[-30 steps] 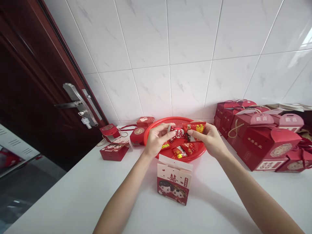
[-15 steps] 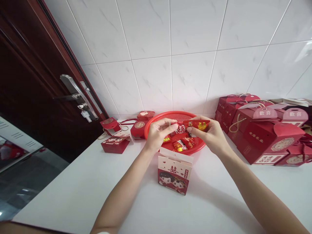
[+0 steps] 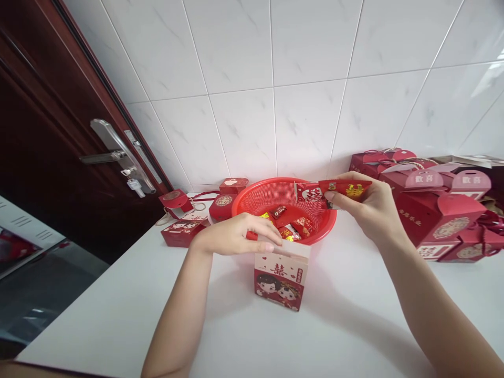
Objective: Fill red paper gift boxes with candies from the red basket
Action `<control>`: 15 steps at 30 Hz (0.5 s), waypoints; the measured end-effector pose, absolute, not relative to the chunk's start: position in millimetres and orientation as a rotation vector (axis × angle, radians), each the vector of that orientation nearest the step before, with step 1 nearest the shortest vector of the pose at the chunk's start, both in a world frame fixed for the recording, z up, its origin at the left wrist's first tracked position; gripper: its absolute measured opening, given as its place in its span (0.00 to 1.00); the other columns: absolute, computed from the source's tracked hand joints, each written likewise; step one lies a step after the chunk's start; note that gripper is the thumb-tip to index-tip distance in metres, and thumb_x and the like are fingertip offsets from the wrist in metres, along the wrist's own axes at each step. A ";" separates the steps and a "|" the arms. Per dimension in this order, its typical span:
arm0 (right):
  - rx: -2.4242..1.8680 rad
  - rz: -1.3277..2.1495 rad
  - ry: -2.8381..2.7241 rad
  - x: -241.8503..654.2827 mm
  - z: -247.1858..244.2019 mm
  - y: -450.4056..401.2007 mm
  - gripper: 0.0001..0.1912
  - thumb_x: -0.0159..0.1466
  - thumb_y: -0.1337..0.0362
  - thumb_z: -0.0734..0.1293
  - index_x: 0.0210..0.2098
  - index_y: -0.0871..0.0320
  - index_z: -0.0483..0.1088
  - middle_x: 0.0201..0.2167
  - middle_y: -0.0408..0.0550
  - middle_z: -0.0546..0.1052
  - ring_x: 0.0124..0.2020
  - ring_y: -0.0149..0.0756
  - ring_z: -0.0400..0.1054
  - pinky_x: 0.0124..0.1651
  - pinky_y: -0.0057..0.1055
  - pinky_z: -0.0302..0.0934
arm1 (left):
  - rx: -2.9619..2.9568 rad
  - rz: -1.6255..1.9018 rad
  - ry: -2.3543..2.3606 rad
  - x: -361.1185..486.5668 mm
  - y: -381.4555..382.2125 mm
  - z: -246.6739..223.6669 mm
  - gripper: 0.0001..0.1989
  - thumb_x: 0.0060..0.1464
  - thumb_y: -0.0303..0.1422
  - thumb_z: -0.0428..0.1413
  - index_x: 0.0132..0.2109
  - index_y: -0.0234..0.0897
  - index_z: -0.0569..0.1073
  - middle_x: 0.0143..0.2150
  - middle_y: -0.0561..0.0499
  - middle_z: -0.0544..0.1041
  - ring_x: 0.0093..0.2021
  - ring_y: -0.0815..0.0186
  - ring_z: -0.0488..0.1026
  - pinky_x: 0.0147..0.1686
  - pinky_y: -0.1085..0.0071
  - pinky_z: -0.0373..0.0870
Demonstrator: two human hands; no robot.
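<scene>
The right hand (image 3: 372,210) was closed in a pinch, thumb in front and fingers behind, on a red packet with gold print (image 3: 354,189) and a packet with white lettering (image 3: 308,194) overlapping it; gripping near one end probably kept the two together while leaving the white lettering uncovered. Held this way, they hung over the right part of the red basket (image 3: 254,198). The left hand (image 3: 230,234) was loosely curved, thumb and fingers apart near the palm, its tips at the top of the standing gift box (image 3: 278,286); a light touch there would suit steadying thin card, though whether it pinched a flap I could not tell. Its wrist bent sharply, the forearm rising from the bottom edge and the hand turning inward, while the right forearm slanted up from the lower right corner. The box stood upright on the white table (image 3: 118,315), just in front of the basket, where both seemed in easy reach. Small wrapped packets (image 3: 302,227) lay in the basket. Beyond, small red boxes (image 3: 183,233) sat at the left and larger stacked boxes (image 3: 437,223) at the right, apparently set aside to leave the middle for the hands.
</scene>
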State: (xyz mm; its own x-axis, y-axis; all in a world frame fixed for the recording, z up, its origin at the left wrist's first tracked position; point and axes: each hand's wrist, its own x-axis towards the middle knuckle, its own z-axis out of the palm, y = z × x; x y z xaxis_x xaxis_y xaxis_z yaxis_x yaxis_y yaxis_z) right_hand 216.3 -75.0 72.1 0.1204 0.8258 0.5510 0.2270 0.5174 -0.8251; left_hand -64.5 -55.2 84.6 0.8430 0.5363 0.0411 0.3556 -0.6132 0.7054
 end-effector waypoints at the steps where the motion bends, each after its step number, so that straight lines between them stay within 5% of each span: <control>1: -0.988 0.568 -1.416 217.9 72.1 -75.4 0.07 0.54 0.63 0.76 0.32 0.56 0.76 0.26 0.43 0.79 0.27 0.38 0.74 0.29 0.32 0.68 | 2.292 0.296 0.654 -61.1 -53.5 81.2 0.11 0.62 0.34 0.59 0.49 0.40 0.82 0.50 0.45 0.82 0.49 0.60 0.79 0.48 0.68 0.74; 15: -1.012 0.649 -1.547 222.7 79.5 -88.7 0.07 0.55 0.60 0.76 0.33 0.54 0.79 0.28 0.46 0.80 0.28 0.41 0.74 0.30 0.36 0.69 | 2.184 0.546 0.808 -47.8 -51.8 68.1 0.11 0.49 0.31 0.66 0.42 0.41 0.84 0.43 0.48 0.85 0.44 0.56 0.81 0.44 0.65 0.77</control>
